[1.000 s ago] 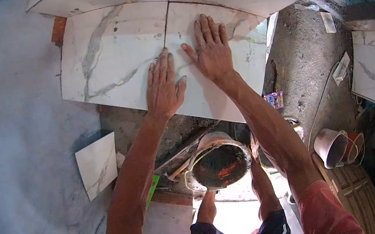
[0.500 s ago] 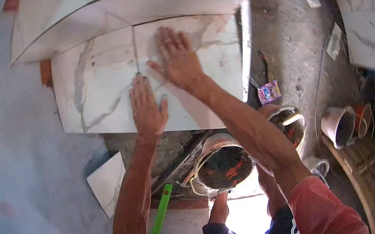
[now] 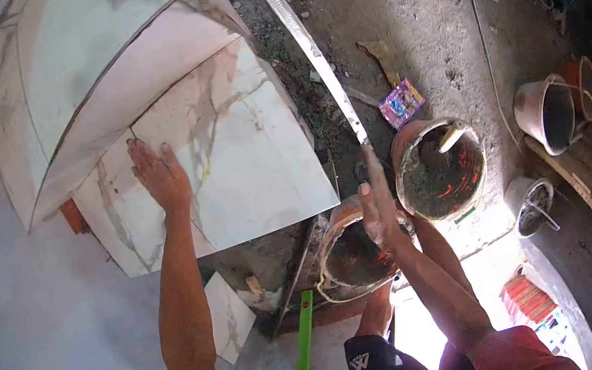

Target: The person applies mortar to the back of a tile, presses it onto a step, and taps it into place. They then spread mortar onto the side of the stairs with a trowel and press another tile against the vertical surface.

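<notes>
My left hand (image 3: 164,181) lies flat, fingers spread, on a white marble-look tile (image 3: 255,168), close to the joint with the tile (image 3: 130,234) on its left. Away from the tiles, my right hand (image 3: 381,206) is seen edge-on with fingers stretched out and thumb apart; nothing shows in it. Its fingertips overlap the lower end of a long pale straight strip (image 3: 309,47) in this view. Just below that hand is a bucket (image 3: 334,229) of dark mix, its rim partly covered by the hand and forearm.
Another bucket (image 3: 402,160) of mix, with a handled tool in it, stands to the right near a purple packet (image 3: 401,103). Farther right are more buckets (image 3: 532,112) and a wooden board (image 3: 584,193). A green level (image 3: 304,354) and a tile offcut (image 3: 228,316) lie below the tiles.
My right hand has lifted off the tile and moved right and down, over beside the buckets. The left hand stays flat on the tiles. The view has turned and shifted right.
</notes>
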Demonstrator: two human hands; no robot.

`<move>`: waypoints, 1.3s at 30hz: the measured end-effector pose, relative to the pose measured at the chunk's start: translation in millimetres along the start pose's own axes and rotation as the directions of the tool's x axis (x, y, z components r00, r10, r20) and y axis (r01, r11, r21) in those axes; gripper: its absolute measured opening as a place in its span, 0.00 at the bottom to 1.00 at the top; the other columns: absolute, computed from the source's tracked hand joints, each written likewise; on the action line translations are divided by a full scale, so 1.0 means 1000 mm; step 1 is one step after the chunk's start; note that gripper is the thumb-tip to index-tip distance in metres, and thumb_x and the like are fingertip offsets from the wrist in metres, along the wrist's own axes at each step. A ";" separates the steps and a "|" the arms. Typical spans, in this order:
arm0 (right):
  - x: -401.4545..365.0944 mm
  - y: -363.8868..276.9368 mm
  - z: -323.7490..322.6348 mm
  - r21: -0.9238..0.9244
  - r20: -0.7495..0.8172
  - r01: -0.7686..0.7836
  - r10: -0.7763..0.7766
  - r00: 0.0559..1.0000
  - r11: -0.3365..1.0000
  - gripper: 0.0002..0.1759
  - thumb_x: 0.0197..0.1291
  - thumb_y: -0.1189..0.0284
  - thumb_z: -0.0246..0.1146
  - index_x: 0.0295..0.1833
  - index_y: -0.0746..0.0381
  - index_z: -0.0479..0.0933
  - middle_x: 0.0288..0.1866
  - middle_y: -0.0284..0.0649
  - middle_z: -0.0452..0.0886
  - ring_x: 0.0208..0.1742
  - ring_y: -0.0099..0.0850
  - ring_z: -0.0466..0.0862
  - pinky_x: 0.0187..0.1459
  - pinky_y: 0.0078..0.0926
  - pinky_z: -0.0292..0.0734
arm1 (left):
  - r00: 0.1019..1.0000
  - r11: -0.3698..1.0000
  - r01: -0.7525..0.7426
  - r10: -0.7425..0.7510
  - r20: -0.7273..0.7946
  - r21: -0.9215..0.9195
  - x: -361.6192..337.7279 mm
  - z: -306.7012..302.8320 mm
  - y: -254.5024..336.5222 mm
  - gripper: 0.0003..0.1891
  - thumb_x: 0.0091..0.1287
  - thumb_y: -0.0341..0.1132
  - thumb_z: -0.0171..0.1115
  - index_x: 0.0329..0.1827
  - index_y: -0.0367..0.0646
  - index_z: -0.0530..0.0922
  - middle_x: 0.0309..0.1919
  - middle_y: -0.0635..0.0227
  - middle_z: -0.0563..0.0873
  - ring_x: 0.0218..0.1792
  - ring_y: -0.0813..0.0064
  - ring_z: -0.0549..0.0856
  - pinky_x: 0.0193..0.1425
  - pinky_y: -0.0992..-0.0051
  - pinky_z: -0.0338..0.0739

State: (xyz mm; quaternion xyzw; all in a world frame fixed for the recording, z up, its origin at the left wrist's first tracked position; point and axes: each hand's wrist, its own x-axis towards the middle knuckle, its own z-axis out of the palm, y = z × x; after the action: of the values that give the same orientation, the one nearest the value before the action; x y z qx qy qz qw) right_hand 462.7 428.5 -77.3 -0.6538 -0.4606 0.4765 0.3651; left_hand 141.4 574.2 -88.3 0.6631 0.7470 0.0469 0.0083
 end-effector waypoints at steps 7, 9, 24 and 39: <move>-0.005 0.002 0.043 -0.034 0.119 0.032 -0.028 0.992 0.999 0.42 0.63 0.46 0.34 0.67 0.73 0.44 0.68 0.59 0.50 0.68 0.51 0.52 0.67 0.41 0.42 | 1.000 0.999 0.004 -0.005 0.022 0.037 0.003 0.005 -0.005 0.34 0.69 0.51 0.35 0.66 0.28 0.49 0.67 0.45 0.51 0.68 0.51 0.51 0.68 0.54 0.44; -0.002 0.011 0.044 -0.070 0.128 0.025 -0.016 0.992 0.997 0.41 0.65 0.47 0.32 0.67 0.73 0.45 0.69 0.58 0.49 0.69 0.48 0.51 0.67 0.39 0.42 | 1.000 1.000 0.023 -0.023 0.002 -0.012 0.003 0.002 0.000 0.34 0.69 0.50 0.35 0.66 0.28 0.49 0.67 0.45 0.51 0.68 0.51 0.50 0.69 0.54 0.42; 0.058 0.016 0.034 0.593 0.093 -0.206 0.189 0.978 0.778 0.47 0.59 0.39 0.22 0.69 0.69 0.43 0.70 0.51 0.48 0.71 0.40 0.50 0.69 0.34 0.37 | 1.000 1.000 0.001 -0.001 -0.019 0.016 0.003 0.007 -0.006 0.34 0.69 0.49 0.36 0.66 0.26 0.49 0.67 0.46 0.51 0.68 0.51 0.50 0.69 0.56 0.43; 0.152 0.026 0.045 0.761 0.485 -0.549 0.259 0.835 0.347 0.40 0.63 0.45 0.22 0.70 0.65 0.37 0.73 0.45 0.39 0.73 0.35 0.40 0.69 0.27 0.30 | 0.997 0.998 0.065 -0.064 -0.052 0.021 -0.002 0.003 -0.002 0.32 0.68 0.49 0.38 0.65 0.29 0.52 0.68 0.50 0.52 0.69 0.56 0.49 0.70 0.58 0.41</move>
State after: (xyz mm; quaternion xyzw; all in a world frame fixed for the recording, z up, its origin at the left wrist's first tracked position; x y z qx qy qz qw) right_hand 444.2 566.3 -157.7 -0.3887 -0.0157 0.8054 0.4472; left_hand 139.9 572.3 -91.6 0.6374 0.7684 0.0552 -0.0168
